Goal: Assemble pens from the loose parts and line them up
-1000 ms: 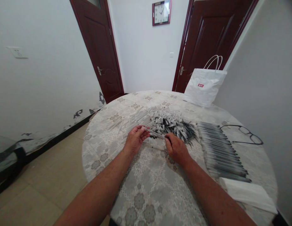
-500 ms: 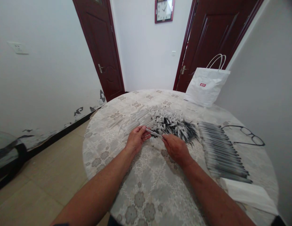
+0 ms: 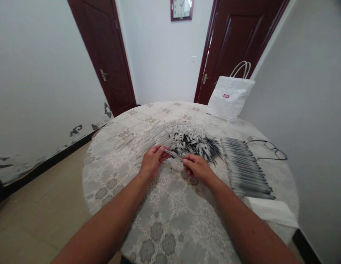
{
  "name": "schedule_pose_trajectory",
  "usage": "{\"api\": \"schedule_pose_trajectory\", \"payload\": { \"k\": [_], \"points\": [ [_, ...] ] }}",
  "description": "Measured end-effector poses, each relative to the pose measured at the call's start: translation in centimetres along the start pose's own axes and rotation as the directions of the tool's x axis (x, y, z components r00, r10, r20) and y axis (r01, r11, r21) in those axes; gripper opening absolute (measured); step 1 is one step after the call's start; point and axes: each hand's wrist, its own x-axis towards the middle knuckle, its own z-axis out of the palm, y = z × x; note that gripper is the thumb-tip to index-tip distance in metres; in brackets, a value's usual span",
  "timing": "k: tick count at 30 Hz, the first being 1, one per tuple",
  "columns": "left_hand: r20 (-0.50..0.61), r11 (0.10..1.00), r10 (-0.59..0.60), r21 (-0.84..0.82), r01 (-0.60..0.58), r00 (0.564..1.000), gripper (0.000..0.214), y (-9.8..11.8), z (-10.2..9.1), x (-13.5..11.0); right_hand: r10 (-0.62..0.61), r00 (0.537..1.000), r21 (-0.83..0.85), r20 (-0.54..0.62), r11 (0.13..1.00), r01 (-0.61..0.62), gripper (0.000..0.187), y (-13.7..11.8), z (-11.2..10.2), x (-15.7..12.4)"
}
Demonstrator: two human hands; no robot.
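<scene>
- At centre, left hand (image 3: 154, 160) pinches slim tube (image 3: 174, 154); right hand (image 3: 198, 168) pinches its 4-o'clock end.
- Right lower fingers (image 3: 189, 171) newly showing: grip likely reset, tube still spanned.

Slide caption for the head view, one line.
Left hand and right hand hold a slim stick before a loose pile of white and black pieces.
</scene>
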Motion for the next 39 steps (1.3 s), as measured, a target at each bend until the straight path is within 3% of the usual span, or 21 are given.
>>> {"api": "schedule_pose_trajectory", "payload": {
  "k": [3,6,9,12,15,20,25,29,39],
  "points": [
    [0.065,0.992,0.003,0.122,-0.011,0.998,0.03,0.0,0.4,-0.4,-0.152,0.988,-0.214,-0.017,0.966,0.145,0.021,-0.6,-0.1,-0.2],
    [0.211,0.95,-0.056,0.312,-0.013,0.976,0.034,0.2,0.9,-1.0,-0.336,0.941,-0.46,-0.033,0.842,0.284,0.017,-1.7,0.0,-0.6],
    [0.239,0.89,-0.038,0.45,-0.075,0.97,0.038,0.5,1.2,-1.5,-0.401,0.915,-0.601,0.029,0.725,0.337,0.016,-2.7,-0.4,-1.1],
    [0.233,0.823,-0.019,0.555,-0.117,0.972,0.042,0.7,1.0,-1.5,-0.396,0.913,-0.704,0.095,0.622,0.343,0.012,-3.7,-2.1,-1.8],
    [0.21,0.748,0.026,0.644,-0.158,0.977,0.043,0.8,0.4,-1.2,-0.351,0.929,-0.777,0.113,0.552,0.303,0.01,-4.9,-5.3,-2.9],
    [0.246,0.54,0.132,0.795,-0.277,0.96,0.038,0.9,-0.5,-0.7,-0.323,0.944,-0.877,-0.059,0.469,0.105,0.015,-5.5,-12.4,-5.9],
    [0.317,0.326,0.222,0.867,-0.376,0.922,0.034,0.4,-1.1,-0.4,-0.103,0.981,-0.927,-0.163,0.355,-0.117,0.02,-3.1,-17.8,-8.9],
    [0.348,0.257,0.239,0.877,-0.405,0.906,0.034,-0.2,-1.3,-0.1,-0.027,0.985,-0.935,-0.173,0.319,-0.156,0.022,-1.1,-19.2,-10.4],
    [0.305,0.198,0.266,0.911,-0.362,0.914,0.033,0.7,-1.3,-0.1,-0.025,0.974,-0.935,-0.224,0.286,-0.208,0.021,0.8,-18.3,-10.8]
  ]
}}
